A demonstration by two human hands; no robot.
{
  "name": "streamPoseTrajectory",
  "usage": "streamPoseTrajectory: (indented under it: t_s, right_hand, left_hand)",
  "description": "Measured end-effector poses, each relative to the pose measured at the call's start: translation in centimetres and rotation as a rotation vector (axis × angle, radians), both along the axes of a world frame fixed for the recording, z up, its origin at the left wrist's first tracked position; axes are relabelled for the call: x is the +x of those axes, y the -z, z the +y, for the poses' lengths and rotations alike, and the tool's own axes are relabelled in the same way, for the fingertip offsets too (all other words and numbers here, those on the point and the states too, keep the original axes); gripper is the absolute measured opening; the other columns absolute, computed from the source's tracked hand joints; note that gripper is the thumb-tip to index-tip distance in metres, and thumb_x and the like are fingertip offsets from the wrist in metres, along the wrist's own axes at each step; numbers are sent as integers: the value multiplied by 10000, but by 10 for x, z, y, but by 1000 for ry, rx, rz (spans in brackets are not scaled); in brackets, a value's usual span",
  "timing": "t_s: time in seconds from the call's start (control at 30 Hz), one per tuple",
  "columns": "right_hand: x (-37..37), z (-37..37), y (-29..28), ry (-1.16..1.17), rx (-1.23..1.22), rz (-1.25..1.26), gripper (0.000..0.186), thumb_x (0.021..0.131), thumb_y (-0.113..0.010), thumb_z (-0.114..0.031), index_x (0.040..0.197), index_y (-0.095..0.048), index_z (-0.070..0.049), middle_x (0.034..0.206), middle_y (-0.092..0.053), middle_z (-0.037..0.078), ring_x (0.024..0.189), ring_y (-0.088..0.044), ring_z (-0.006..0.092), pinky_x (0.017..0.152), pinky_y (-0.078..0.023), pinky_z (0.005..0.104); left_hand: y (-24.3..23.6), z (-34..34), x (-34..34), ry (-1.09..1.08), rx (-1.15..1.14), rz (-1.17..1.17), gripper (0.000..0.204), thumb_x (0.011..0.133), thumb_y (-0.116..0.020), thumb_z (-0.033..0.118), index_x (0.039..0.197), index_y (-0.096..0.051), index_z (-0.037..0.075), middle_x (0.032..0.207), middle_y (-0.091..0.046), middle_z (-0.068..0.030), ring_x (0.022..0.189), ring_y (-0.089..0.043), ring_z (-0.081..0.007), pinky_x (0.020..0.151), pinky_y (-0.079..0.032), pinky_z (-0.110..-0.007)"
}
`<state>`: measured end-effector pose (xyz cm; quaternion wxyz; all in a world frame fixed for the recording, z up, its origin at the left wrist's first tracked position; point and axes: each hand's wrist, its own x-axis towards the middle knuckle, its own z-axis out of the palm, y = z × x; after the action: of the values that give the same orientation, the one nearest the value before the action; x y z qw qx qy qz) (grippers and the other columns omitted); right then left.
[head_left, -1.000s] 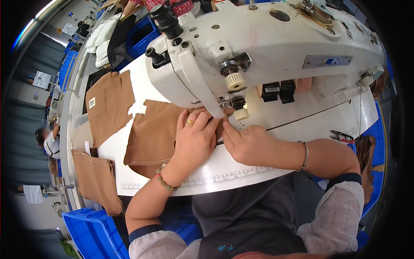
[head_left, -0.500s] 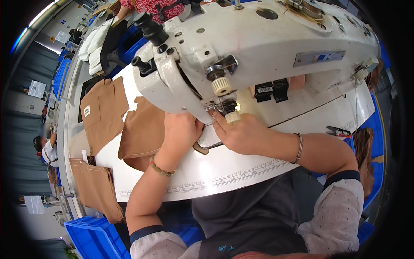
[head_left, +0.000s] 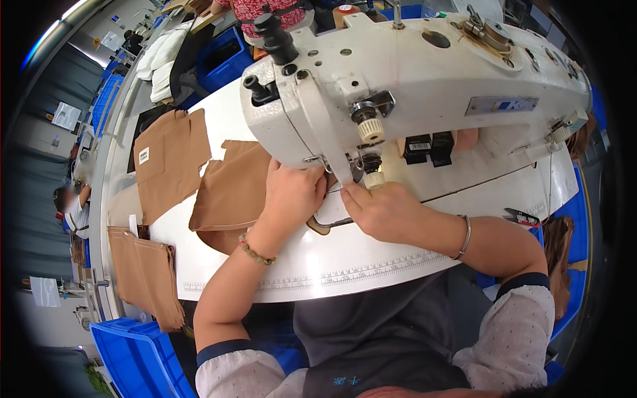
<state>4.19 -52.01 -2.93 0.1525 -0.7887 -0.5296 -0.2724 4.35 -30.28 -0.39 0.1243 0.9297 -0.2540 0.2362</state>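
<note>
Both hands (head_left: 332,199) shifted closer — brown fabric (head_left: 232,189) leftward.

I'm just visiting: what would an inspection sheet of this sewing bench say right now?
Surface: white table, ruler strip along its front edge.
Job's things: brown cloth piece under the white sewing machine.
Clutter: brown cloth stack on the left; more pieces hanging off the edge; snips on the right.
Hands: left hand and right hand pressed flat beside the needle.
Cables: nothing seen.
Surroundings: blue bin; another person far left.
</note>
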Motion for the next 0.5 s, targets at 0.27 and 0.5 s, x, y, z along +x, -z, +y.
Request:
streamPoseTrajectory:
  t_s: [0.27,0.5]
  right_hand:
    - [1,0,1,-7,-10,-16,229,777,-649,-99,920,-691,74,705,-608,72,495,-618,144,419,-468,294]
    - [-4,-6,-6,62,-178,-20,337,779,-633,-113,1048,-726,69,1145,-720,247,615,-671,174,523,-524,280]
  left_hand:
    - [-18,8,1,-123,-330,343,140,842,-675,111,933,-740,25,931,-721,-158,918,-662,-367,893,-504,-459]
    - [-22,162,-8,-946,-55,-60,283,937,-703,211,1080,-703,-34,1099,-705,-234,1079,-658,-405,923,-514,-447]
